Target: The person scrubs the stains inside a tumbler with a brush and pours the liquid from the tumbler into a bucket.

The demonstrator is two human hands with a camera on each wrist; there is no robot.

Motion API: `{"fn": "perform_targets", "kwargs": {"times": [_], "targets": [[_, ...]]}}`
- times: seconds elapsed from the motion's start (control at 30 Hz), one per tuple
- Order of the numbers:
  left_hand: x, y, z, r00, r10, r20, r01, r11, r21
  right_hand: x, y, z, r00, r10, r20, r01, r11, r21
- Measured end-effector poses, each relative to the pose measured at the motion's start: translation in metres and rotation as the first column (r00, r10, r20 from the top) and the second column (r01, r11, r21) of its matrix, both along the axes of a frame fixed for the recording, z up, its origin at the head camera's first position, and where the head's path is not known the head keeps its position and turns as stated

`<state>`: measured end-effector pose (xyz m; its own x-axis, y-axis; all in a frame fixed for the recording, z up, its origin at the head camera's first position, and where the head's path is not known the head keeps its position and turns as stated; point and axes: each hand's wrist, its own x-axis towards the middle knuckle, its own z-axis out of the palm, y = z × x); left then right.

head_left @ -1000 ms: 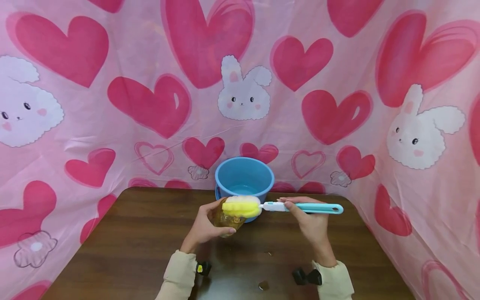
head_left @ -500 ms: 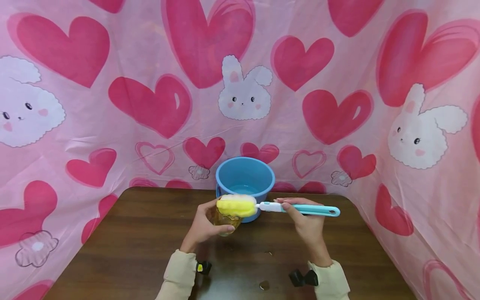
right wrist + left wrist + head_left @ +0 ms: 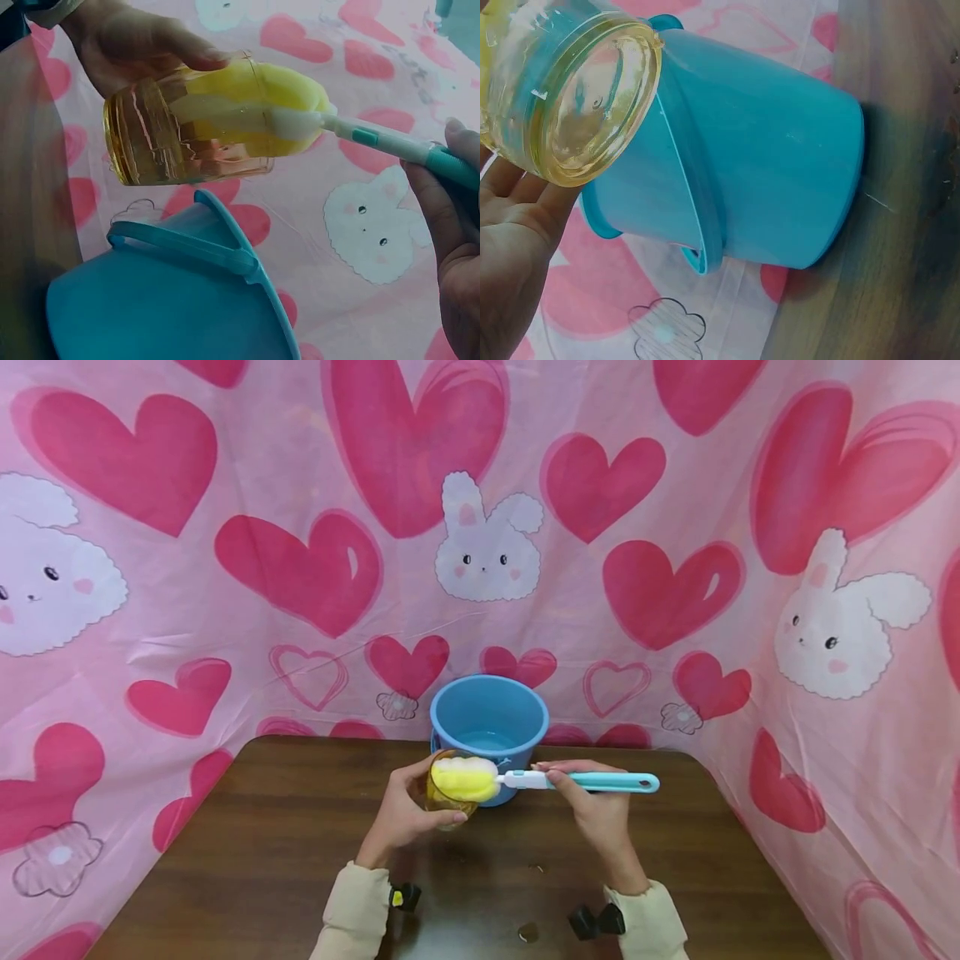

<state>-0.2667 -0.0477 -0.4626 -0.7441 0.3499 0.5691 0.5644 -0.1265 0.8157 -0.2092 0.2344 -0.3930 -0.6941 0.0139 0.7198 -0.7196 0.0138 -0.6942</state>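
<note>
My left hand point(image 3: 399, 817) grips an amber-tinted clear glass point(image 3: 452, 814), tilted with its mouth toward the right. In the left wrist view the glass's round base point(image 3: 596, 105) faces the camera. With my right hand point(image 3: 603, 818) I hold a sponge cup brush by its white and turquoise handle point(image 3: 611, 782), thumb on top. The brush's yellow and white sponge head point(image 3: 465, 779) is partly inside the glass, as the right wrist view shows through the clear wall point(image 3: 150, 146); its rear end sticks out past the rim.
A blue bucket point(image 3: 491, 693) with some water in it stands at the table's back edge, just behind the glass; its handle point(image 3: 690, 180) hangs down the side. Small wet spots point(image 3: 528, 932) lie on the brown wooden table point(image 3: 262, 852). A pink heart-and-rabbit curtain point(image 3: 300, 468) surrounds the table.
My right hand has moved left with the brush, and the sponge head has gone from over the glass's mouth to partly inside it. The left hand has shifted slightly left.
</note>
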Motion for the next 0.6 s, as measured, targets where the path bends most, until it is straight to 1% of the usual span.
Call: {"fn": "perform_targets", "kwargs": {"times": [0.17, 0.2, 0.27, 0.33, 0.43, 0.5, 0.53, 0.6], "targets": [[0.000, 0.004, 0.003, 0.999, 0.029, -0.017, -0.028, 0.999, 0.015, -0.001, 0.007, 0.002, 0.999, 0.016, -0.044, -0.019, 0.998, -0.061], [0.001, 0.006, 0.004, 0.999, 0.032, -0.021, -0.031, 0.999, 0.022, -0.001, 0.011, 0.003, 0.998, 0.019, -0.061, -0.024, 0.996, -0.087], [0.001, 0.009, 0.005, 0.999, 0.033, -0.036, -0.031, 0.999, 0.043, -0.002, 0.018, 0.004, 0.995, 0.041, -0.094, -0.057, 0.983, -0.174], [0.002, 0.011, 0.004, 0.998, 0.047, -0.040, -0.044, 0.997, 0.063, -0.003, 0.026, 0.005, 0.989, 0.067, -0.129, -0.101, 0.955, -0.280], [0.001, 0.010, 0.002, 0.996, 0.074, -0.045, -0.070, 0.993, 0.091, -0.004, 0.041, 0.006, 0.980, 0.098, -0.170, -0.161, 0.898, -0.410], [0.000, 0.009, 0.000, 0.994, 0.097, -0.045, -0.092, 0.991, 0.102, -0.005, 0.052, 0.005, 0.980, 0.109, -0.167, -0.177, 0.864, -0.472], [-0.001, 0.007, -0.001, 0.994, 0.100, -0.047, -0.095, 0.990, 0.107, -0.006, 0.059, 0.003, 0.983, 0.102, -0.153, -0.165, 0.855, -0.491], [-0.001, 0.004, -0.002, 0.993, 0.108, -0.045, -0.102, 0.988, 0.119, -0.008, 0.071, -0.002, 0.991, 0.093, -0.099, -0.132, 0.842, -0.524]]}}
